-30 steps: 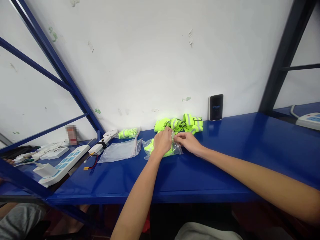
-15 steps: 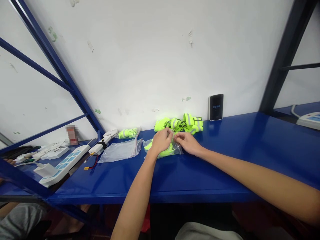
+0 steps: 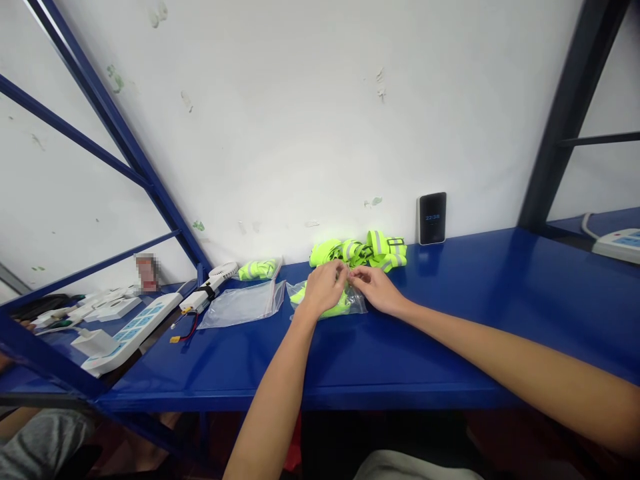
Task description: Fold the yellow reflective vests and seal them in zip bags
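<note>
On the blue table (image 3: 490,287), both hands (image 3: 324,287) (image 3: 376,287) in a pinch on a clear bag (image 3: 358,305), "22:38" on a black screen (image 3: 433,227).

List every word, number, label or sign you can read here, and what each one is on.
"22:38": on the screen of the upright device at the back.
Left power strip: markings too small to read.
Pixelated reddish item: any lettering unreadable.
Handled clear bag and loose yellow-green straps: no readable text.
</note>
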A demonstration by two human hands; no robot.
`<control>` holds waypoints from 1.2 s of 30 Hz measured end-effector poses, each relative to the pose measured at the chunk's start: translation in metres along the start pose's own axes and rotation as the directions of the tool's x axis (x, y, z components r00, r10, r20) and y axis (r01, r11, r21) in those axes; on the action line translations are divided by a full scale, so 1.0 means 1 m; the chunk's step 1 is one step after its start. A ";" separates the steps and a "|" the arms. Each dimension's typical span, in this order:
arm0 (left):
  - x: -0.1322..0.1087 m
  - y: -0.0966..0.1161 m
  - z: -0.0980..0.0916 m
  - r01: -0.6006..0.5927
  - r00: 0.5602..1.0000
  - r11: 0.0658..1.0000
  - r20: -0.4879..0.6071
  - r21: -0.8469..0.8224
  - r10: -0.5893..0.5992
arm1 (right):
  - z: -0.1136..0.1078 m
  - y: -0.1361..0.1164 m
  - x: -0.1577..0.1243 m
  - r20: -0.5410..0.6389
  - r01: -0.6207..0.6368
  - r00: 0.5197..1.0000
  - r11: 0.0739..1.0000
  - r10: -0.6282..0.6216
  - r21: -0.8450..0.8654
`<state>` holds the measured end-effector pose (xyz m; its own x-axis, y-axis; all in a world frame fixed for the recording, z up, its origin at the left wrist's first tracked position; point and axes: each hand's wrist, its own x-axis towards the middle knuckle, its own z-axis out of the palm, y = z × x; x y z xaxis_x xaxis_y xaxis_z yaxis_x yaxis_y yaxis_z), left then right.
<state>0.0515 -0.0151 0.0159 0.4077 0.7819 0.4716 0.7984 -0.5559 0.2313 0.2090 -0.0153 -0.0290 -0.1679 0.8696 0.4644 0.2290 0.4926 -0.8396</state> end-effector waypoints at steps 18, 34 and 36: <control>0.001 0.002 0.003 0.083 0.985 0.987 -0.161 0.136 -0.061 | 0.001 -0.003 -0.002 0.029 -0.006 1.000 0.983 0.011 -0.184; 0.000 -0.002 0.009 0.032 0.977 0.994 -0.215 0.106 -0.009 | 0.000 -0.001 -0.002 0.038 -0.016 0.999 0.990 0.021 -0.143; 0.000 -0.003 0.010 0.026 0.974 0.994 -0.227 0.108 -0.001 | 0.001 -0.002 -0.002 0.039 0.007 0.999 0.987 0.000 -0.161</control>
<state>0.0534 -0.0106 0.0065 0.2957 0.6981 0.6521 0.8523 -0.5012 0.1500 0.2078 -0.0176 -0.0287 -0.2051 0.8674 0.4534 0.3797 0.4975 -0.7799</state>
